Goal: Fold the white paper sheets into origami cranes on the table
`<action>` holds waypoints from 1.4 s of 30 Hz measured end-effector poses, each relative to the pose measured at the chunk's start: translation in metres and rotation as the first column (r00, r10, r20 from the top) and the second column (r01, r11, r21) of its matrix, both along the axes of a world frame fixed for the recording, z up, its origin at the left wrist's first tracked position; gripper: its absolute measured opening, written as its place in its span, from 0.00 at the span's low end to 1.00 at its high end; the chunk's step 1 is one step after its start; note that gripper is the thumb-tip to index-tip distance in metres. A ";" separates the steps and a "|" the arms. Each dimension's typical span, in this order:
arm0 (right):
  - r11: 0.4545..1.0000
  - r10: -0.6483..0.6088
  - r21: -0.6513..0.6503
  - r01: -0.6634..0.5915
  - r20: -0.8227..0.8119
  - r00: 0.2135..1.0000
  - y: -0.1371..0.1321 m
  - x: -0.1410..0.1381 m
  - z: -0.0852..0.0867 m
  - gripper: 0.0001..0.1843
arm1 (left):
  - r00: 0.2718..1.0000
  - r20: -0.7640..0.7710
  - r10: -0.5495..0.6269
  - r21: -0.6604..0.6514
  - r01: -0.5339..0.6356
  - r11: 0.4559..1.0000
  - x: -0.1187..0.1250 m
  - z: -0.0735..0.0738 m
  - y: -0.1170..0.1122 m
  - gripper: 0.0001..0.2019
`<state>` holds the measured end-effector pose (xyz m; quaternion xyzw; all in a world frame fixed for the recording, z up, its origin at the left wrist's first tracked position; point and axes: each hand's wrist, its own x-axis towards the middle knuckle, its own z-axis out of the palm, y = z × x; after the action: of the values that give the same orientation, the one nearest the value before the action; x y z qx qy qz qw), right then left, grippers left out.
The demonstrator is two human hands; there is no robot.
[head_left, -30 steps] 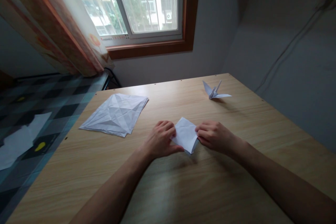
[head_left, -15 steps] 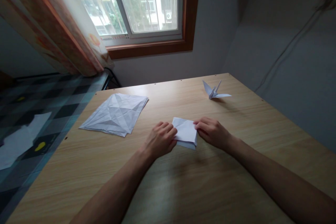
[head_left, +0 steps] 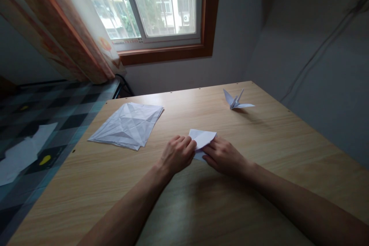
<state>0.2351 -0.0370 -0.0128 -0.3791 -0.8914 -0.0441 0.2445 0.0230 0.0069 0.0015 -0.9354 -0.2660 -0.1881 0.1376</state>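
A small folded sheet of white paper (head_left: 204,137) is held between my hands above the wooden table. My left hand (head_left: 179,153) is closed on its left edge, the fingers curled over and the thumb beneath. At the lower right of the paper is my right hand (head_left: 222,154), its fingers tucked in by the folded layers, which stand apart there. The right fingertips are partly hidden by the upper layer, so I cannot tell how firmly they grip.
Creased square sheets of white paper (head_left: 131,125) lie stacked on the table (head_left: 161,215) at the left. A folded paper crane (head_left: 235,102) stands at the back right. Paper scraps (head_left: 21,159) rest on the checked cloth (head_left: 69,121) beyond the table's left edge.
My right hand has left the paper's upper right corner and moved down and left to its lower side. The top layer there is now lifted; my left hand keeps its hold.
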 end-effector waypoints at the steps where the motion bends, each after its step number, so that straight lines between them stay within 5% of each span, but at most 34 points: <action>1: 1.000 0.001 -0.028 0.000 0.002 1.000 0.002 0.000 -0.002 0.08 | 1.000 0.004 -0.008 0.012 0.008 1.000 0.000 0.000 0.000 0.09; 9: 0.983 0.022 -0.184 -0.015 0.036 0.999 0.008 -0.002 -0.001 0.18 | 0.996 0.074 -0.051 0.065 0.046 0.997 0.000 0.002 -0.004 0.11; 13: 0.963 0.098 -0.257 -0.081 0.054 0.994 0.009 0.002 0.006 0.21 | 0.950 0.288 -0.123 0.166 0.077 0.983 0.000 0.000 -0.005 0.02; 16: 0.954 0.153 -0.263 -0.142 0.020 0.988 0.010 0.005 0.009 0.18 | 0.891 0.425 -0.161 0.230 0.065 0.971 -0.004 -0.006 -0.005 0.07; 21: 0.960 0.199 -0.198 -0.199 -0.018 0.980 0.012 0.009 0.008 0.14 | 0.955 0.270 -0.126 0.069 0.111 0.991 -0.012 -0.010 -0.002 0.10; 30: 0.989 0.104 -0.100 -0.104 -0.006 0.995 0.012 0.029 0.005 0.11 | 0.994 0.004 -0.107 -0.093 0.107 0.990 -0.011 0.011 0.005 0.10; 35: 0.979 0.143 -0.133 -0.153 -0.085 0.986 0.012 0.033 0.005 0.11 | 0.992 0.022 -0.122 -0.086 0.124 0.989 -0.014 0.004 0.012 0.10; 42: 0.952 0.147 -0.241 -0.190 -0.183 0.972 0.007 0.032 0.004 0.09 | 0.956 0.232 -0.180 -0.034 0.193 0.981 -0.013 -0.005 0.016 0.04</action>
<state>0.2667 -0.0298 -0.0089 -0.3321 -0.8957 0.1239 0.2684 0.0100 0.0229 -0.0035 -0.9319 -0.1959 -0.2989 0.0616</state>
